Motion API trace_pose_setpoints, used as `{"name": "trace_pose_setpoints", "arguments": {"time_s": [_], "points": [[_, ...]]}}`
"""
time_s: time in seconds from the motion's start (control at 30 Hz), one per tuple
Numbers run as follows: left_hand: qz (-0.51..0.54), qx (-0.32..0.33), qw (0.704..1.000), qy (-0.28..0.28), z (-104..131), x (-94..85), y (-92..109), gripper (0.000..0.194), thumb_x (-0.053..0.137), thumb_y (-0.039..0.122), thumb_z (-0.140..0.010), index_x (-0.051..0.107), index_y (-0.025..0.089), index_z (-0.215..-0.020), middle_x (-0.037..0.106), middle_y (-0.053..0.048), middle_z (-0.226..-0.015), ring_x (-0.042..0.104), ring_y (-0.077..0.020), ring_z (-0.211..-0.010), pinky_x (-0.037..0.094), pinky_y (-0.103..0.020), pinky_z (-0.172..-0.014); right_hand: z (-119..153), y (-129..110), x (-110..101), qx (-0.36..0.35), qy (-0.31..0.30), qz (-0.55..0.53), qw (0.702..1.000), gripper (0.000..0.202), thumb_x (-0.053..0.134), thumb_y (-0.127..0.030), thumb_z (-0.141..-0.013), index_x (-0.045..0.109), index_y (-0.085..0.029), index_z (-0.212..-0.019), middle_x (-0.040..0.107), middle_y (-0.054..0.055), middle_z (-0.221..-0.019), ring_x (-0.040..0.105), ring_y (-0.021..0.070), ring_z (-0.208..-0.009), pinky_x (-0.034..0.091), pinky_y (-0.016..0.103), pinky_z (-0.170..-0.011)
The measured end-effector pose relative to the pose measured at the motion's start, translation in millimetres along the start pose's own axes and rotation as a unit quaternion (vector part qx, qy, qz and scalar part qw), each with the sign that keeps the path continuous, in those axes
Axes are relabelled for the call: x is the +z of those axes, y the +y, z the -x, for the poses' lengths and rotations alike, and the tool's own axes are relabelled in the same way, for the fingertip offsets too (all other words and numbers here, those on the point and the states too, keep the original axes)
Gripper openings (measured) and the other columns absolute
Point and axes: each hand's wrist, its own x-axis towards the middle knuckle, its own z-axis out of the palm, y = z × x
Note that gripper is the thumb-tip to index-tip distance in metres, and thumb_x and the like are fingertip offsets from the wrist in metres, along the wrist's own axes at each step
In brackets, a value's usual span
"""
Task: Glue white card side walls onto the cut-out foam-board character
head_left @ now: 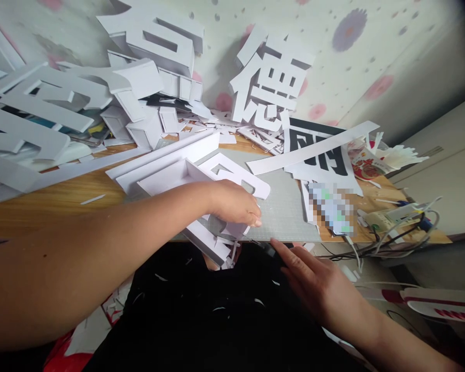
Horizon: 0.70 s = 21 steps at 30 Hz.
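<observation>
A white, box-like foam-board character lies on the grey cutting mat near the table's front edge. Across it reaches my left hand, its fingers curled together and gripping a part of the character; the fingertips point down towards the mat. My right hand is just below the table edge, fingers closed round a slim dark craft knife, mostly hidden by the hand. The knife's thin tip is at the mat's front edge, apart from my left fingertips.
White built-up characters lean on the wall, with more piled at the left. A long white strip crosses a printed sheet. A phone, a power strip and cables lie at the right. Offcuts litter the back.
</observation>
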Motion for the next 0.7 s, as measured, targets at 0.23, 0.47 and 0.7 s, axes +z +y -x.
{"name": "trace_pose_setpoints", "arguments": {"time_s": [0.23,0.47,0.7], "points": [[0.001,0.002,1.0,-0.007,1,-1.9,0,0.035,0.039,0.048,-0.09,0.067,0.027,-0.089,0.069,-0.001,-0.105,0.057,-0.0231,-0.094,0.038,-0.035,-0.074,-1,1,11,0.008,0.009,0.017,1.0,0.042,0.028,-0.02,-0.103,0.033,-0.007,-0.143,0.067,0.013,-0.093,0.064,0.0194,-0.058,0.054,0.03,-0.049],[0.001,0.001,1.0,-0.002,0,0.2,0,0.034,0.039,0.048,-0.09,0.067,0.028,-0.088,0.069,0.0,-0.106,0.057,-0.0241,-0.094,0.038,-0.037,-0.074,1,3,22,0.013,-0.018,-0.027,0.999,0.042,0.031,-0.018,-0.102,0.034,-0.006,-0.142,0.066,0.012,-0.089,0.064,0.0204,-0.064,0.057,0.034,-0.063],[-0.006,0.001,1.0,-0.003,1,-0.4,0,0.034,0.038,0.048,-0.09,0.066,0.029,-0.091,0.069,0.0,-0.107,0.058,-0.0241,-0.094,0.038,-0.037,-0.074,0,6,33,0.03,-0.058,-0.094,0.993,0.046,0.033,-0.014,-0.099,0.034,-0.005,-0.144,0.066,0.015,-0.099,0.068,0.0234,-0.078,0.058,0.039,-0.073]]}}
